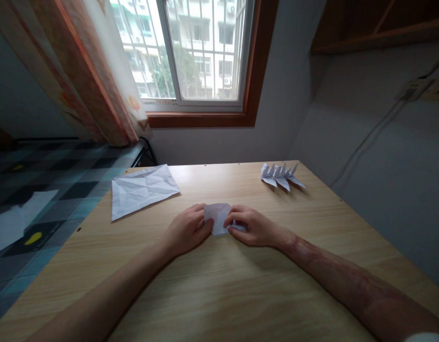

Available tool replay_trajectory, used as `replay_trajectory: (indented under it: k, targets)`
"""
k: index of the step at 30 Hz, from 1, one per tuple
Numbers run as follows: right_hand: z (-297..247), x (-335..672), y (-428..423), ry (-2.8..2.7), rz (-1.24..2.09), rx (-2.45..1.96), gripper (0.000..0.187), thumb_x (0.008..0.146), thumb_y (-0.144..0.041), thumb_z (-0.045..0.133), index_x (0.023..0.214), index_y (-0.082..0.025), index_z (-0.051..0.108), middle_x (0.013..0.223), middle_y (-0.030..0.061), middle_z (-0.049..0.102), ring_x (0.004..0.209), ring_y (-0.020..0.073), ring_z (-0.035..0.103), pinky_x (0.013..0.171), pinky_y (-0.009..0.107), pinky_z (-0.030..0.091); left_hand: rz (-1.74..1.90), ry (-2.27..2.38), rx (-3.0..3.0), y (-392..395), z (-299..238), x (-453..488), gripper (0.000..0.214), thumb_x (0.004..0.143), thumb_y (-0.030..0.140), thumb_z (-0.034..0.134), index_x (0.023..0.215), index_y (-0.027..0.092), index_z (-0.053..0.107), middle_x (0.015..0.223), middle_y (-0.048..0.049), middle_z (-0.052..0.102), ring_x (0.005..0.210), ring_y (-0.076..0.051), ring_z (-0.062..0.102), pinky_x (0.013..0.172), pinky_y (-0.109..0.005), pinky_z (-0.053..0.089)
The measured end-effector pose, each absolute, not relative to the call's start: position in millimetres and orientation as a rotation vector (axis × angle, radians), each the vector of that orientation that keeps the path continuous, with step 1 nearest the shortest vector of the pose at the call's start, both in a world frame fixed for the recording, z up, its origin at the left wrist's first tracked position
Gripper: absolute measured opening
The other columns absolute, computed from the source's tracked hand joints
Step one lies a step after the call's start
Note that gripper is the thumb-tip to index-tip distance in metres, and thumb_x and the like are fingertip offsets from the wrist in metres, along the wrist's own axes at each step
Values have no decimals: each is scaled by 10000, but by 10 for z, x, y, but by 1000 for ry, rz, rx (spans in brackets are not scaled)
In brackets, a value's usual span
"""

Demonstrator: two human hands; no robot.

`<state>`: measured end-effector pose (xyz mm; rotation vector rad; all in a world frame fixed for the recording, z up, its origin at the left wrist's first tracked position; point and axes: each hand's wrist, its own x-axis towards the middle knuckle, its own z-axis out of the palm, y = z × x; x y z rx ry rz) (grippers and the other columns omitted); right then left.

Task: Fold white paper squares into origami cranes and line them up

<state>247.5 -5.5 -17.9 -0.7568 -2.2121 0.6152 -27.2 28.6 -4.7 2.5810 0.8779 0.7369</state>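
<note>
A small folded piece of white paper lies on the wooden table between my hands. My left hand curls against its left edge with fingers closed on it. My right hand pinches its right side, thumb and fingers pressed on the paper. Both forearms rest low over the tabletop.
A creased white sheet lies flat at the table's back left. Several folded paper pieces sit in a row at the back right. A bed with a checked cover adjoins the table's left edge. A window and curtain stand behind.
</note>
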Motion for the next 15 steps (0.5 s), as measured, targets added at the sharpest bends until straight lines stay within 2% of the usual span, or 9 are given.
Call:
replay_trajectory:
  k: [3, 8, 11, 15]
  targets:
    - [-181, 2493, -62, -2095, 634, -821, 114, 999, -168, 676, 1088, -205, 737, 940, 33, 692, 839, 182, 640, 797, 307, 526, 744, 864, 2548, 299, -55, -278, 201, 1060, 281, 561, 940, 217, 708, 1052, -72, 764, 973, -230, 732, 867, -329, 577]
    - [-299, 2544, 70, -1723, 672, -979, 124, 1045, -200, 575, 1091, -204, 691, 967, 35, 719, 918, 190, 672, 869, 326, 534, 739, 831, 2466, 327, -29, -278, 250, 1062, 325, 592, 881, 211, 720, 991, -66, 775, 930, -224, 724, 876, -332, 582]
    - [-349, 2544, 131, -1679, 788, -1001, 141, 1013, -226, 632, 1140, -206, 689, 974, 28, 743, 895, 182, 682, 827, 308, 551, 716, 821, 2431, 344, -19, -279, 240, 1047, 349, 628, 886, 214, 742, 968, -60, 777, 922, -227, 718, 882, -345, 585]
    - [-325, 2511, 95, -1782, 810, -962, 94, 1006, -246, 693, 1048, -191, 756, 986, 42, 742, 859, 167, 655, 797, 293, 551, 734, 819, 2370, 357, -38, -290, 205, 1046, 368, 644, 1002, 217, 776, 1068, -80, 804, 1024, -250, 727, 956, -375, 584]
